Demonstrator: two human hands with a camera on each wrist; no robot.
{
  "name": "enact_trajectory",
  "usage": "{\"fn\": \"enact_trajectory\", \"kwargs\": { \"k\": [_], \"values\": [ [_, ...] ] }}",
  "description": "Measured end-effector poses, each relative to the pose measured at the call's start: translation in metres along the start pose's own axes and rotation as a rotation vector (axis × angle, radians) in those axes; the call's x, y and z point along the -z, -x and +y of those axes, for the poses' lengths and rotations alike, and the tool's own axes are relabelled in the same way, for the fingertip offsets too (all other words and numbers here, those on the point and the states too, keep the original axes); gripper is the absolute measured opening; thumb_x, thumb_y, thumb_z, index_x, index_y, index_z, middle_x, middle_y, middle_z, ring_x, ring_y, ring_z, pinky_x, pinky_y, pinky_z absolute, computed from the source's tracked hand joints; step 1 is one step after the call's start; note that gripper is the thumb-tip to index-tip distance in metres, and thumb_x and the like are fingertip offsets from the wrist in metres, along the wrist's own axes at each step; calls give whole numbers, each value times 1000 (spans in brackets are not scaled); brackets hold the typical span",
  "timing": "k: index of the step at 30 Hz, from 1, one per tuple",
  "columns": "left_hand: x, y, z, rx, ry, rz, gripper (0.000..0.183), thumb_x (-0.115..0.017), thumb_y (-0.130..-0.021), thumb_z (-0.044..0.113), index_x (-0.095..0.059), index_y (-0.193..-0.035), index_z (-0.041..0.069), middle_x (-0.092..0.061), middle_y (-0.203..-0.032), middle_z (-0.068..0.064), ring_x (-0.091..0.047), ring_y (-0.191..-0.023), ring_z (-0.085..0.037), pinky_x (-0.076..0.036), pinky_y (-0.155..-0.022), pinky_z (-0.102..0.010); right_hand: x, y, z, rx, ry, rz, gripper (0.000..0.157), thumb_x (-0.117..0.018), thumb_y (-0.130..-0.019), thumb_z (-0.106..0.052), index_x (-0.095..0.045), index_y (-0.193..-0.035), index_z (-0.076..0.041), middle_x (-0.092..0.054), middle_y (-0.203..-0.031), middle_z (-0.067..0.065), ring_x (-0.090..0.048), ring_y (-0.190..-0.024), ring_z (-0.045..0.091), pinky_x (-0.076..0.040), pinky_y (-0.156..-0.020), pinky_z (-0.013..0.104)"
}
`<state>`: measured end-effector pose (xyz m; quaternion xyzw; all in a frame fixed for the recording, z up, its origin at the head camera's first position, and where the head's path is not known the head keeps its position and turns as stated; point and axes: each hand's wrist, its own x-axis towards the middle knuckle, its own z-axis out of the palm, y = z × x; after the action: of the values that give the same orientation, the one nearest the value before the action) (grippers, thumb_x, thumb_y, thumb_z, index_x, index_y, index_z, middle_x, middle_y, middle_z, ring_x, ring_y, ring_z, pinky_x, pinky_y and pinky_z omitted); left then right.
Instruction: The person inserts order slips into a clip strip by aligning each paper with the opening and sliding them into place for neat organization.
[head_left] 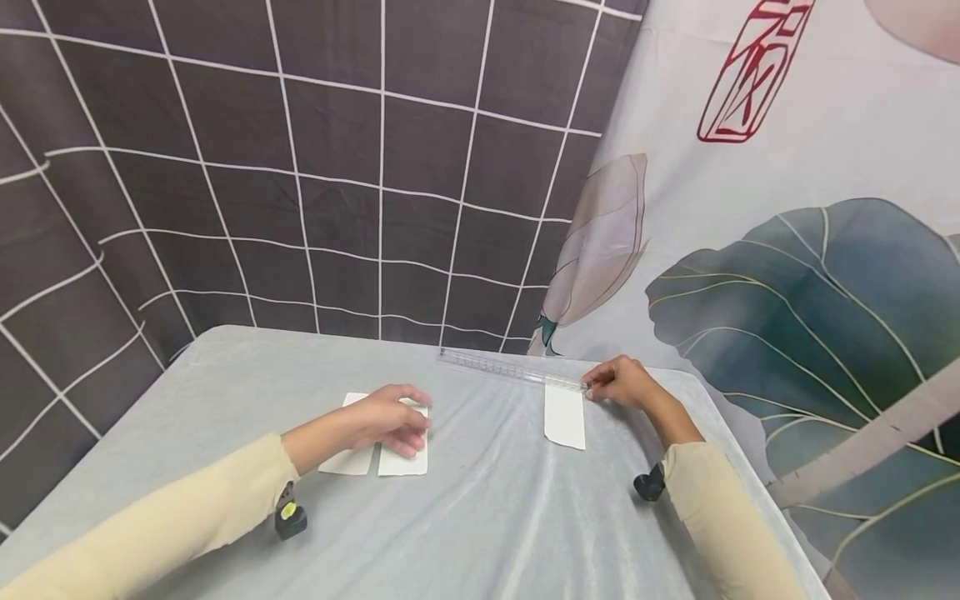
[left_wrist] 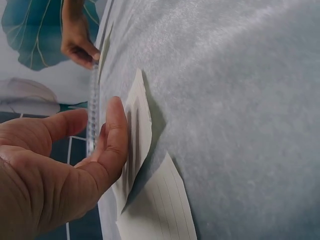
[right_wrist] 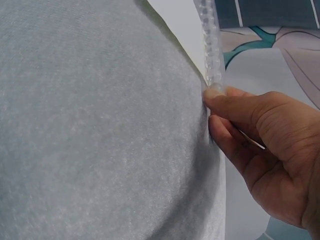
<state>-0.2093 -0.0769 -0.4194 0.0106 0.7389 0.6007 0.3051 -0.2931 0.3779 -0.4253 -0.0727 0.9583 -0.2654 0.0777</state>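
My right hand (head_left: 622, 385) pinches the near-right end of a clear plastic ruler (head_left: 495, 367) between thumb and fingers; the right wrist view shows the fingertips (right_wrist: 214, 96) right at that end. A white paper piece (head_left: 564, 417) lies with its top edge at the ruler. On the left, my left hand (head_left: 390, 419) hovers over two more paper pieces, its thumb apart from loosely bent fingers and nothing between them. One is a lined piece (left_wrist: 160, 205); the other piece (left_wrist: 140, 125), with a raised edge, overlaps the fingers in the left wrist view.
A grey cloth with soft creases covers the table (head_left: 480, 517). Behind it hangs a dark curtain with a white grid (head_left: 337, 167). A white curtain with leaf prints (head_left: 810, 292) runs along the right side.
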Motion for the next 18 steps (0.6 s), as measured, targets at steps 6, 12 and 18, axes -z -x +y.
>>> {"fn": "enact_trajectory", "kwargs": {
  "k": [6,12,18],
  "values": [
    [8,7,-7,0,3,49,52,-70,-103,0,-51,-151,-5,-73,-103,-15,-74,-76,-19,-73,-70,-31,-2,-2,0,16,-6,-3,24,-89,-92,0,-86,-116,0,-84,-99,8,-67,-87,16,-56,-75,26],
    [18,17,-14,24,-39,101,40,-70,-101,2,-54,-137,-4,-73,-110,-20,-76,-80,-24,-73,-71,-33,-5,0,1,64,-5,-15,23,-90,-91,-1,-87,-113,0,-85,-98,9,-69,-87,12,-58,-76,26],
    [28,20,-10,44,-75,116,36,-69,-101,2,-56,-133,-7,-71,-112,-22,-77,-82,-26,-75,-72,-35,1,-1,0,55,19,-12,21,-90,-92,-3,-87,-113,-1,-85,-99,8,-69,-88,13,-58,-76,25]
  ]
}}
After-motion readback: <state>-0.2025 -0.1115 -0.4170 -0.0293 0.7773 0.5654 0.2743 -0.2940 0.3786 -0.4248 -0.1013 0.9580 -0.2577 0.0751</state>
